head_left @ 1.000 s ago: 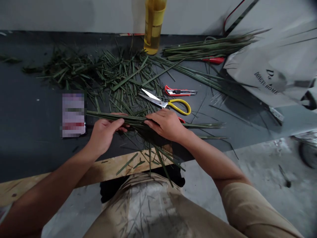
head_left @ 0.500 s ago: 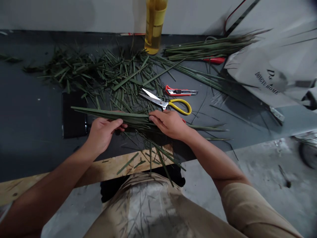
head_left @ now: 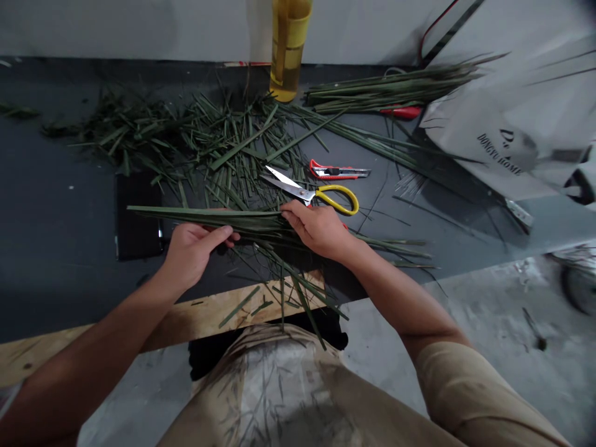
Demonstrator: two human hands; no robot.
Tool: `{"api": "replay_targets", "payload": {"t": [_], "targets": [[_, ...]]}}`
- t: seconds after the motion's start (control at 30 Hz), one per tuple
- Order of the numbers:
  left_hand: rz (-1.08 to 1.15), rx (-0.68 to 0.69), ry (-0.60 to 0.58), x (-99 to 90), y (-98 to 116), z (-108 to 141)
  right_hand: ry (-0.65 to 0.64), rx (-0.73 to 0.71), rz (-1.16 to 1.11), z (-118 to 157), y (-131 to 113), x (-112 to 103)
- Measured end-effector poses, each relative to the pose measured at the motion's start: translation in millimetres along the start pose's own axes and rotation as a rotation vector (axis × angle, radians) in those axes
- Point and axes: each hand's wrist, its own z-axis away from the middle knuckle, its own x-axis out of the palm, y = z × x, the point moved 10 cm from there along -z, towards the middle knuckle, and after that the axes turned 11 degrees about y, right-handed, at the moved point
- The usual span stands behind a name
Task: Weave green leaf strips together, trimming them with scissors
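1. Two hands hold one bundle of long green leaf blades (head_left: 209, 218) over the worktop (head_left: 56, 217); left hand (head_left: 193, 257) curls around it, right hand (head_left: 319, 230) clamps on top, well apart.
2. Cut leaf pieces (head_left: 223, 149) lie heaped beyond; second bundle (head_left: 386, 90) lies farther off.
3. Left fingers' underside hidden; bundle's contact with worktop cannot be told.

Worn: short-sleeved khaki-beige top. Right sleeve (head_left: 479, 397) enters at lower right, plain soft cloth, hem ending near the elbow. Shirt front (head_left: 274, 397) fills bottom centre: creased, with a paler washed-out patch mid-chest and a darker smudge toward the lower edge; thin green leaf scraps cling to the cloth. Left hand (head_left: 193, 257) and right hand (head_left: 319, 230) are bare, forearms likewise. Pale cloth edge at lower-left corner, too small to identify.
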Motion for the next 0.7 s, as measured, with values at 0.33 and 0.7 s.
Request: {"api": "replay_targets", "payload": {"t": [0.33,0.7], "targets": [[-0.088,0.037,0.018,-2.1,-0.9,-0.5,0.128,-0.042,-0.169,-3.5,-9.8,-17.6],[-0.074,0.016,-0.036,2.0,0.5,2.3,0.240,-0.094,-0.212,-3.4,-13.0,-27.0]]}}
